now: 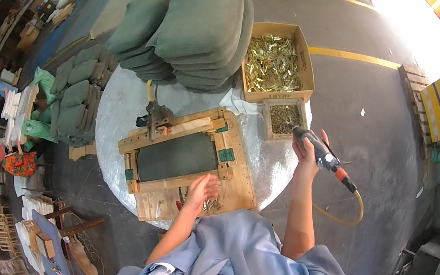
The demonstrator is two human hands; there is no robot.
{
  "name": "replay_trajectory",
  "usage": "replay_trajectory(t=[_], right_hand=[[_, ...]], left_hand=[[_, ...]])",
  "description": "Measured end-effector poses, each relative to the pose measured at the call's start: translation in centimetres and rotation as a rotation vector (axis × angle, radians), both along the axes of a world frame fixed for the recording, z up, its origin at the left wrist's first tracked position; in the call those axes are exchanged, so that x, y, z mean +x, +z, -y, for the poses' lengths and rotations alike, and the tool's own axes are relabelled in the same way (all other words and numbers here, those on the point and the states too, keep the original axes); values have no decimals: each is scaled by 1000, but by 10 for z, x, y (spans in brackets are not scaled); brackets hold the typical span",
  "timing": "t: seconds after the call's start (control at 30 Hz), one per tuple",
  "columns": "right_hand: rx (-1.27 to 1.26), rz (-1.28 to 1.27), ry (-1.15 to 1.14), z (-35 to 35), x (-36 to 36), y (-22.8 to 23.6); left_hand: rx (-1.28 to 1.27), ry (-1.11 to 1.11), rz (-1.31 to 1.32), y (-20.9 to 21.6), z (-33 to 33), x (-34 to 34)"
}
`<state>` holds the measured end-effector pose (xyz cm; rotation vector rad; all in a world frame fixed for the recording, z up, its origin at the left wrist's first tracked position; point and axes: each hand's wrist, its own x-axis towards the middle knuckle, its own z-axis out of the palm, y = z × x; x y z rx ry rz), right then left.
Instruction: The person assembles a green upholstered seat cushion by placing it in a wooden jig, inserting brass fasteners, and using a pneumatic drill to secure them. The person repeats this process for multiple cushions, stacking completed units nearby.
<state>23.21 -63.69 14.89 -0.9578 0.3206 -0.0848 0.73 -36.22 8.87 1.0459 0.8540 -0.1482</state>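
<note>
1. The driver (320, 152) was beyond the right side of the round counter (116, 125), its tip at the small box (267, 127) of screws (284, 117); whether a screw sat on the tip could not be told.
2. The right hand (306, 156) was wrapped around the driver's body; a yellow hose (360, 212) looped from its rear.
3. The step in hand looked like picking up a screw; the next move seemed to call for a steady tip, lined up with the screw.
4. The left hand (201, 193) was at the near rail of the wooden frame (164, 185), fingers loosely spread, apparently holding nothing; contact could not be told.
5. The frame lay on a board (240, 191), around a green pad (178, 156), with loose metal pieces (212, 204) near the left hand.
6. Farther out stood stacked cushions (199, 22) and a carton (308, 73) of brass-coloured pieces (273, 61).
</note>
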Motion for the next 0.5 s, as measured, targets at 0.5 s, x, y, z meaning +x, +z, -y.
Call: replay_trajectory(t=[0.5], right_hand=[[19, 166, 337, 31, -154, 66]], left_hand=[[-4, -234, 275, 94, 48, 125]])
